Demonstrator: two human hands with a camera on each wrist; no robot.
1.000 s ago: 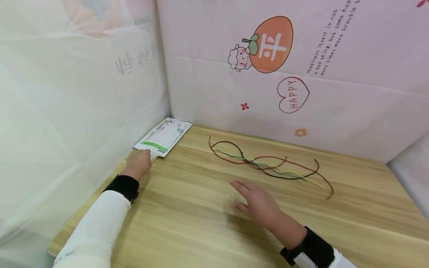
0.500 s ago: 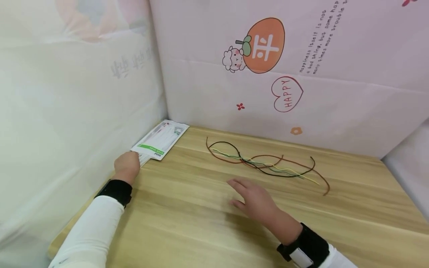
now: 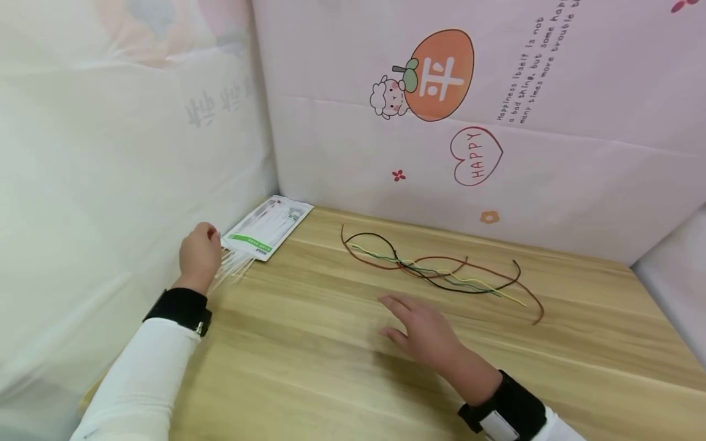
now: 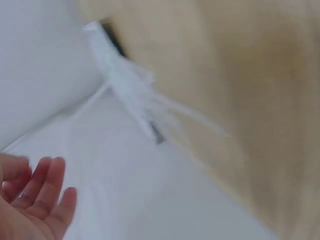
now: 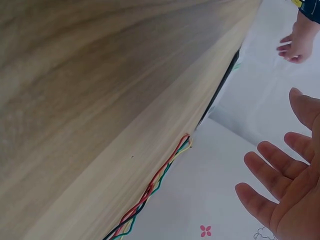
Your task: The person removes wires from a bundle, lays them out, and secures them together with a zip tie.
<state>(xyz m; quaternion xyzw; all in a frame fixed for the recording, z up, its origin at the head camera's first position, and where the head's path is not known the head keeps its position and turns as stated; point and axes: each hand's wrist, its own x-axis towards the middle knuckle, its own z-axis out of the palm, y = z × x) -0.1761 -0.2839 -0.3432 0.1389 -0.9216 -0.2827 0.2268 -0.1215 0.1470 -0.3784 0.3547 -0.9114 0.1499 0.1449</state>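
Observation:
My left hand (image 3: 201, 250) hovers just left of a flat packet (image 3: 268, 225) with a green stripe, lying in the table's far left corner. Several thin white ties (image 3: 234, 266) stick out of the packet's near end and fan across the wood beside the hand. In the left wrist view the left hand (image 4: 42, 192) has relaxed fingers with nothing in them, and the ties (image 4: 131, 87) are a blur. My right hand (image 3: 416, 327) rests flat on the table, fingers straight, a short way in front of several loose coloured wires (image 3: 441, 272). The right wrist view shows my fingers (image 5: 280, 175) and the wires (image 5: 150, 192).
The wooden table (image 3: 331, 367) is boxed in by a pale wall (image 3: 110, 184) on the left and a pink printed wall (image 3: 496, 122) at the back. The table's left edge runs close under my left forearm (image 3: 149, 373).
My left hand has drawn back from the packet and risen to the left; white ties now stick out of the packet's near end. The right hand has stayed put.

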